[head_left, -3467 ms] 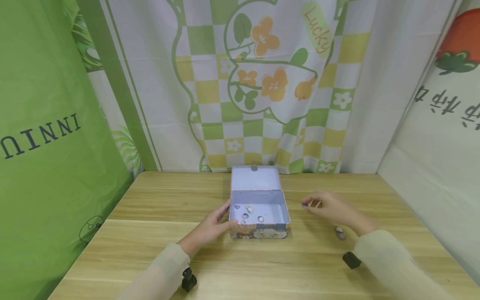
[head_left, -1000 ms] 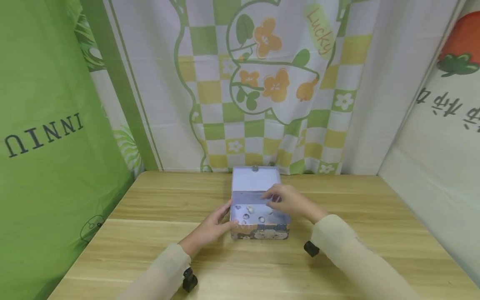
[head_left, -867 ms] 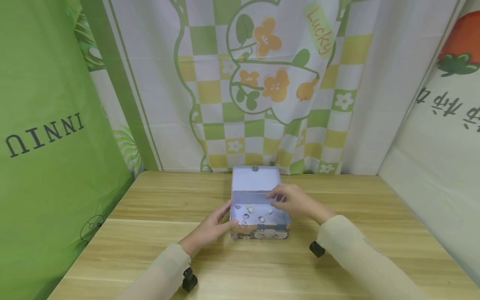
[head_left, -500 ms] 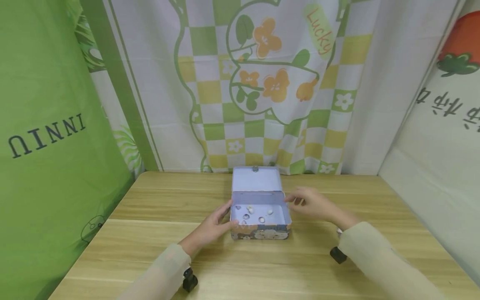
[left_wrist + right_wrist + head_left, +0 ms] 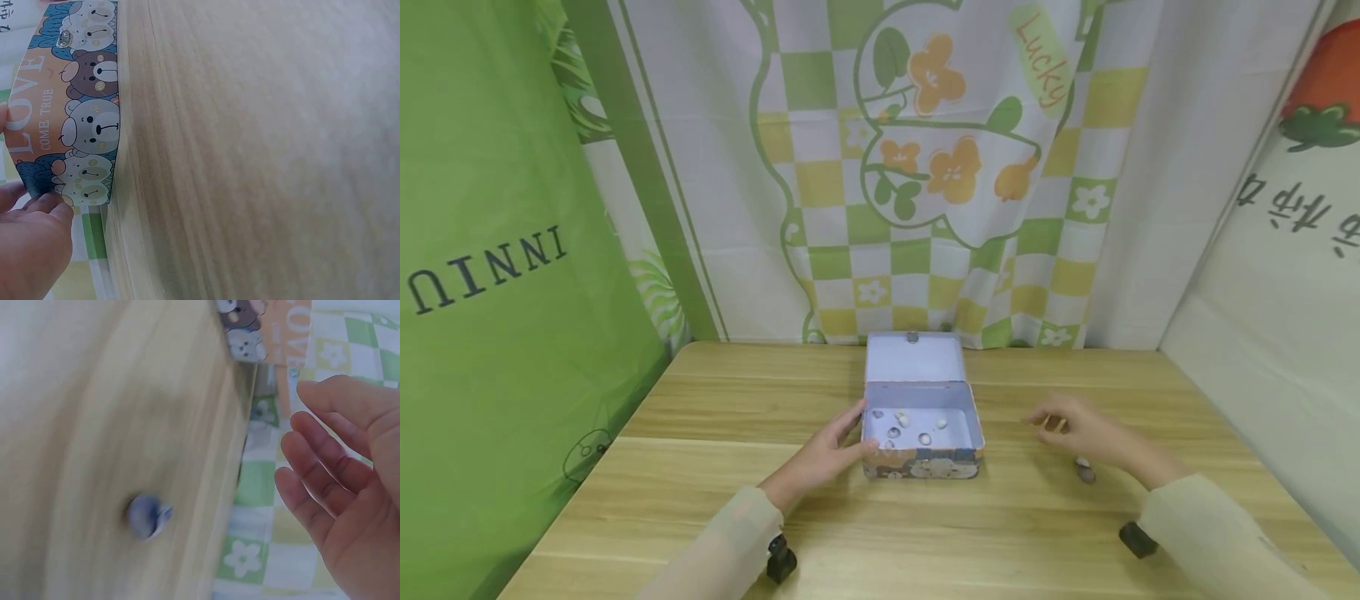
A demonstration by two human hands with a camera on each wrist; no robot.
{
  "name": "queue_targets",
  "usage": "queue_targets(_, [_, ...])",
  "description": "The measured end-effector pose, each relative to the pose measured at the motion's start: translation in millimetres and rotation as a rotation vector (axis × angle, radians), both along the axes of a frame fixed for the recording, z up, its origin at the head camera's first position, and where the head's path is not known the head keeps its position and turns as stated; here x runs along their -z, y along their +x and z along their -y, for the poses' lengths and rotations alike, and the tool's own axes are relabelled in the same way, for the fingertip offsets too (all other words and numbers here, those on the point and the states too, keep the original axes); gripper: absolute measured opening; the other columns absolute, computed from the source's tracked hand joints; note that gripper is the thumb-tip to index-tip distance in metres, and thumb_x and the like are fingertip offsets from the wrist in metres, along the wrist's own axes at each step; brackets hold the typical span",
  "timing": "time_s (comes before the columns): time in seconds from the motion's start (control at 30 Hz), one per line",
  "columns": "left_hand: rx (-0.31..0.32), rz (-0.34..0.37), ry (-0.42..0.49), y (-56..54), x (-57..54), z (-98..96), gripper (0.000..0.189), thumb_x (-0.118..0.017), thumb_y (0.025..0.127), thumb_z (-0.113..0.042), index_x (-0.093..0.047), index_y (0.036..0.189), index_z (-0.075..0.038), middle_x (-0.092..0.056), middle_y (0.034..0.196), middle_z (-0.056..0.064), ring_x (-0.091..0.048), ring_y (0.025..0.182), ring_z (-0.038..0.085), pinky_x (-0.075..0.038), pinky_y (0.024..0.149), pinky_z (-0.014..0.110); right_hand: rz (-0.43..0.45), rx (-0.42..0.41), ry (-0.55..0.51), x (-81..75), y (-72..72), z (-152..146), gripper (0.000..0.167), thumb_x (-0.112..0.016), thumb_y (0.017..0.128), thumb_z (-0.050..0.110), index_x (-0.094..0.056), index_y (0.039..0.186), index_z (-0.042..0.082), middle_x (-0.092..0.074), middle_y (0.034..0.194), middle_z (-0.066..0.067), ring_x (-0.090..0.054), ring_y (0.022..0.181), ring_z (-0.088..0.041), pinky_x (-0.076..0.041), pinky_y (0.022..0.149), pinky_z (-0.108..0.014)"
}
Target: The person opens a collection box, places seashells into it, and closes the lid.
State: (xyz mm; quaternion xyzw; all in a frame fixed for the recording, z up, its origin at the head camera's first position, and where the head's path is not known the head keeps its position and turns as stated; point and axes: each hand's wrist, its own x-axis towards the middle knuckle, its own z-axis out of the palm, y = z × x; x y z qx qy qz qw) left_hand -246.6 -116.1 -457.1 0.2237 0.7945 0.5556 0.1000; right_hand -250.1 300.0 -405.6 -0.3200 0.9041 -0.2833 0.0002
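A metal tin box (image 5: 925, 462) printed with cartoon bears stands on the table with its lid raised at the back. Several small seashells (image 5: 925, 438) lie scattered over its pale floor. My left hand (image 5: 820, 454) holds the box at its left side, thumb over the front rim. To the right of the box, my right hand (image 5: 1078, 429) hovers above the table, fingers loosely bent and nothing between them. Close by it lies another shell (image 5: 1086, 471), blue-grey and white, which is blurred in the right wrist view, where the shell (image 5: 145, 515) sits apart from the fingers.
The box lid (image 5: 915, 358) leans back towards the patterned curtain (image 5: 820, 292) behind the wooden table (image 5: 865, 542). Green fabric hangs at the left, white fabric at the right. A thin dark cable (image 5: 583, 450) shows by the left table edge.
My right hand earlier carried a small shell into the box, then withdrew to the right without it. One more shell now lies inside. My left hand has stayed on the box.
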Motion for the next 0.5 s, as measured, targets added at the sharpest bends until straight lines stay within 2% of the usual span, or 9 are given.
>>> queue_targets(0.13, [0.005,-0.001,0.000,0.3,-0.9,-0.4,0.077,-0.063,0.101,-0.021,-0.017,0.160,-0.006,-0.013,0.166,0.012,-0.017,0.150,0.034,-0.014,0.121,0.049,0.036,0.043,0.023,6.6,9.7,-14.1,0.022,-0.071,0.093,0.008,-0.071,0.112,-0.002,-0.069,0.104,-0.010,-0.062,0.087,-0.011,-0.058,0.073,-0.030])
queue_targets(0.27, [0.001,0.006,-0.001,0.3,-0.9,-0.4,0.076,-0.063,0.101,-0.020,-0.017,0.160,-0.006,-0.013,0.166,0.012,-0.017,0.150,0.034,-0.014,0.120,0.050,0.050,0.049,0.014,16.6,16.4,-28.6,0.022,-0.072,0.091,0.005,-0.071,0.111,-0.002,-0.069,0.105,-0.010,-0.061,0.084,-0.009,-0.057,0.071,-0.027])
queue_targets(0.37, [-0.003,0.004,-0.004,0.6,-1.0,-0.4,0.076,-0.063,0.101,-0.020,-0.017,0.160,-0.006,-0.012,0.166,0.014,-0.017,0.150,0.035,-0.013,0.120,0.050,0.013,0.030,-0.004,24.6,20.6,-38.4,0.022,-0.073,0.088,0.001,-0.071,0.109,-0.002,-0.070,0.101,-0.008,-0.061,0.081,-0.006,-0.058,0.067,-0.025])
queue_targets(0.5, [-0.010,0.007,-0.007,1.4,-1.1,0.1,0.076,-0.063,0.101,-0.020,-0.018,0.160,-0.007,-0.012,0.166,0.015,-0.017,0.150,0.035,-0.014,0.120,0.050,-0.021,0.034,-0.008,32.9,26.1,-47.6,0.022,-0.076,0.086,0.004,-0.072,0.107,0.000,-0.070,0.095,-0.002,-0.061,0.079,-0.004,-0.058,0.065,-0.026])
